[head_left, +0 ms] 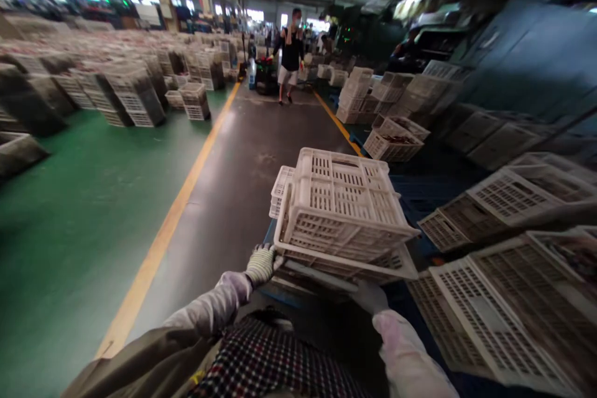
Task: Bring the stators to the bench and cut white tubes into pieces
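A cart carries stacked white plastic crates, with slotted sides, directly in front of me. Its pale handle bar runs across just below the crates. My left hand, in a striped knit glove, is closed round the bar's left end, close to the crate's corner. Toward the bar's right end, my right hand, also gloved, is closed on it; shadow and blur soften its fingers. A smaller white crate stack shows behind the front crates on the left.
A grey lane runs ahead between yellow lines. A person walks in it beside a dark cart. Crate stacks line the green floor at left. More crates stand close on the right.
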Available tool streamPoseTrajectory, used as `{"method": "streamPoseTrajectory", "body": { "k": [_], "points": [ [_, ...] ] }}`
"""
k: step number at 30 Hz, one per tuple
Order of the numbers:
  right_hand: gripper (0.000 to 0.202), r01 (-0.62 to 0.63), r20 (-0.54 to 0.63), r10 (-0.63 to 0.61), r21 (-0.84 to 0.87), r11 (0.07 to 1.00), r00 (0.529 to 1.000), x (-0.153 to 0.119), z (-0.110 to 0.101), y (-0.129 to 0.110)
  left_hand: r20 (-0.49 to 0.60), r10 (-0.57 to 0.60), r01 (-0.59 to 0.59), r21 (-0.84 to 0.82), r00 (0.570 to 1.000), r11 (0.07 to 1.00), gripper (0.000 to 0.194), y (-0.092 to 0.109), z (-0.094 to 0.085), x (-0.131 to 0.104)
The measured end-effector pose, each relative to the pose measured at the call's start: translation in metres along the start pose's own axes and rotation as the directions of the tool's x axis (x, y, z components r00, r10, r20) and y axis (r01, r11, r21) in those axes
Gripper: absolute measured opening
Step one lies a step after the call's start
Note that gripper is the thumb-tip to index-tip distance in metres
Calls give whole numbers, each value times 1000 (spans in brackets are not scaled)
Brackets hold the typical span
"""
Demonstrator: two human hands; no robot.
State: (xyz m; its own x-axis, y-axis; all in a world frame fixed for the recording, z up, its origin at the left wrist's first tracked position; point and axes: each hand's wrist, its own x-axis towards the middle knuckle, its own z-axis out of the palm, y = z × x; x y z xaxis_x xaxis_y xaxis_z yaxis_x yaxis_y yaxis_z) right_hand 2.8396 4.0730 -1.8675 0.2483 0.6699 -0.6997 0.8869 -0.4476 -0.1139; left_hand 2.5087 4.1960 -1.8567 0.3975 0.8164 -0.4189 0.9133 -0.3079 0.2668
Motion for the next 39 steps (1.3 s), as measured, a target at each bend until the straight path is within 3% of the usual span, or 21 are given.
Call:
{"method": "streamPoseTrajectory", "body": {
  "k": [6, 14, 21, 23, 24, 26, 29, 31, 32, 33, 35, 37, 39],
  "points": [
    [49, -24, 17, 25, -32, 999, 1000, -2, -1, -15, 38, 1, -2, 7, 999, 1000, 42, -4, 1, 9],
    [44, 36, 11, -36, -48, 998, 999, 18, 4, -39, -22, -62, 63, 42, 998, 997, 39, -36, -12, 14],
    [35, 117, -9, -117, -40, 992, 993, -3, 20, -49, -54, -194, 196, 24, 979, 980, 38, -44, -8, -15],
    [38, 141, -40, -143, -38, 989, 989, 8, 14, -55, -65, -195, 196, 16, 979, 980, 38, -53, -13, -4],
    [40, 156, -53, -158, -32, 987, 986, 27, 5, -59, -67, -196, 197, 15, 978, 980, 38, -60, -18, 16],
    [46, 195, -76, -196, -10, 981, 978, 91, -30, -70, -69, -210, 212, 19, 975, 977, 37, -70, -36, 88],
    [52, 269, -108, -262, 50, 962, 959, 234, -107, -74, -105, -287, 293, 44, 952, 955, 40, -59, -67, 252],
    [56, 296, -133, -283, 90, 951, 950, 326, -154, -58, -149, -345, 357, 57, 926, 932, 42, -27, -77, 359],
    [57, 311, -154, -291, 130, 941, 944, 365, -171, -44, -155, -323, 334, 55, 934, 941, 43, -5, -76, 403],
    [56, 330, -178, -299, 190, 925, 938, 399, -186, -26, -141, -250, 259, 47, 958, 965, 42, 20, -72, 441],
    [49, 325, -251, -246, 352, 878, 936, 461, -214, 12, -64, 48, -47, 7, 997, 999, 41, 73, -58, 505],
    [41, 262, -346, -91, 488, 832, 934, 524, -252, 45, 11, 288, -288, -24, 958, 957, 45, 120, -44, 565],
    [43, 195, -440, 74, 535, 822, 895, 595, -307, 59, 35, 298, -298, 13, 954, 954, 51, 155, -37, 632]
  ]
}}
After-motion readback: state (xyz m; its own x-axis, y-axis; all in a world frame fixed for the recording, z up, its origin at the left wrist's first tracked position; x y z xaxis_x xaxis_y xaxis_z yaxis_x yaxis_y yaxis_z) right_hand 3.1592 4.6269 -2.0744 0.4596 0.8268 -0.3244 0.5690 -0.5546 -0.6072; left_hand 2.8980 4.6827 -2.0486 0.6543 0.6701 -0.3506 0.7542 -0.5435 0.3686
